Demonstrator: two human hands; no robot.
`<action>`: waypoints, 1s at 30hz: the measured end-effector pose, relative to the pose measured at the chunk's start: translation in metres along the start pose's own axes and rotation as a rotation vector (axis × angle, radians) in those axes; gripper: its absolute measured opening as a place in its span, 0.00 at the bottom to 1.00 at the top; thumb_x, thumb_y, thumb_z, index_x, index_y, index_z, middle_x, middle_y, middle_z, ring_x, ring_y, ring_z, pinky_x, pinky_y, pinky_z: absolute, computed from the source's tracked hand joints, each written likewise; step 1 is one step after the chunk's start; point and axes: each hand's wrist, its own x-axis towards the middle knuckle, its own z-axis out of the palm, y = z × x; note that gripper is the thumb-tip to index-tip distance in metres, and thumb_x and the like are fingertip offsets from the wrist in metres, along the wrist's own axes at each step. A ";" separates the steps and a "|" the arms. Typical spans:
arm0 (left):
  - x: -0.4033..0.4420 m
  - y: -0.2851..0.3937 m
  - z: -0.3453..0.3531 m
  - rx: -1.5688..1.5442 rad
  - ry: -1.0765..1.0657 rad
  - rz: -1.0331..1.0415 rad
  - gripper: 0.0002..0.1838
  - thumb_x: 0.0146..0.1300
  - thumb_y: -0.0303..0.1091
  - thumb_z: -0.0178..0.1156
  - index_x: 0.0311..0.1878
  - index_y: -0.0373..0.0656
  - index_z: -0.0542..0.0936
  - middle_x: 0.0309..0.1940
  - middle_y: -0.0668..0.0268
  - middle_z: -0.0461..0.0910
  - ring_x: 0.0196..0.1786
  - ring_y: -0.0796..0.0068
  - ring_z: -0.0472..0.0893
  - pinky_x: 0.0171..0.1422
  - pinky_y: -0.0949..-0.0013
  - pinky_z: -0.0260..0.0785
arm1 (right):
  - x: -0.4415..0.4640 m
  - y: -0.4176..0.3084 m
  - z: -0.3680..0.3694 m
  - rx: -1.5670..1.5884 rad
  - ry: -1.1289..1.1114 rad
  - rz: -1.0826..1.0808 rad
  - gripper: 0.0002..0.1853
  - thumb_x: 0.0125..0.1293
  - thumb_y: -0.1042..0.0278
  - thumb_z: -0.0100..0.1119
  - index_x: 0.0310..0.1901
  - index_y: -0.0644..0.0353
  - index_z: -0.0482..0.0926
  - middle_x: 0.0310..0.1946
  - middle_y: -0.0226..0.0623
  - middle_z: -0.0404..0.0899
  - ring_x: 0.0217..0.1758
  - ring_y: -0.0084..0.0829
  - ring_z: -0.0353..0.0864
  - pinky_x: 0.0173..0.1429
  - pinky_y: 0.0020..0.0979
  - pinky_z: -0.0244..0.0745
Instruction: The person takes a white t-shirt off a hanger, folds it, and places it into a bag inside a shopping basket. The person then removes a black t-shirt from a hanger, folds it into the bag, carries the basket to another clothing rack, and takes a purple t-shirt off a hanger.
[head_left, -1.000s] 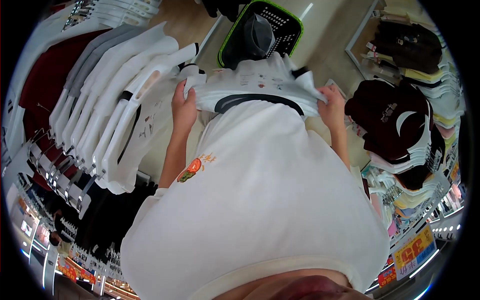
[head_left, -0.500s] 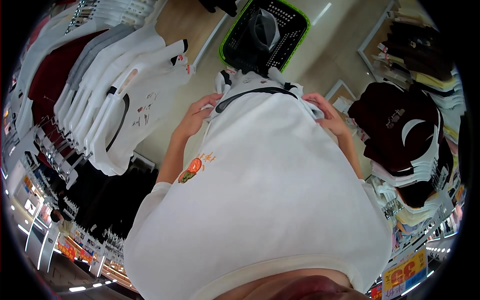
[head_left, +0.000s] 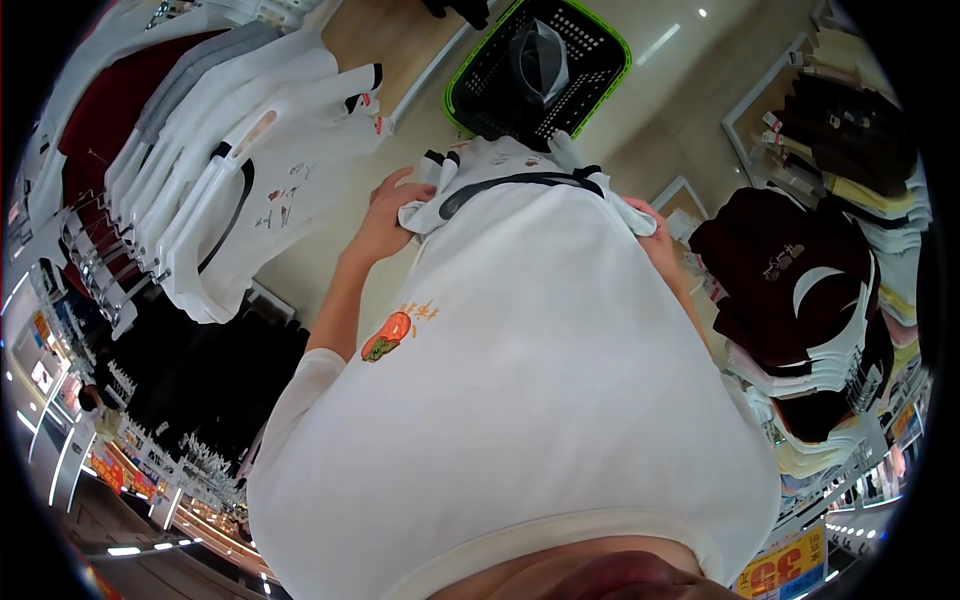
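My left hand (head_left: 380, 217) is closed on one side of a white shirt (head_left: 500, 165) with black trim and small printed figures. Its index finger is raised, while the thumb side is hidden by cloth. On the other side, my right hand (head_left: 660, 243) grips the same shirt, its fingers partly covered by the fabric. The shirt is stretched between both hands in front of my body, just beyond my own white top (head_left: 560, 380) with its orange fruit print. Part of the held shirt is hidden behind my top.
A black basket with a green rim (head_left: 607, 95) stands on the floor, holding a grey item (head_left: 540, 62). White shirts (head_left: 270, 200) on hangers fill a rack at the left. Dark maroon garments (head_left: 750, 270) hang at the right, near a price sign (head_left: 785, 568).
My left fingers have lifted and spread slightly on the shirt. My right hand has slipped further behind the fabric. The view has tilted a little, shifting the racks.
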 end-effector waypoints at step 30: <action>0.123 0.146 -0.099 -1.539 -0.331 0.514 0.20 0.69 0.45 0.55 0.23 0.45 0.70 0.18 0.65 0.70 0.22 0.70 0.68 0.27 0.65 0.59 | 0.046 -0.211 0.197 -0.379 -0.290 -1.049 0.10 0.60 0.81 0.60 0.43 0.59 0.76 0.33 0.29 0.82 0.33 0.20 0.79 0.37 0.21 0.71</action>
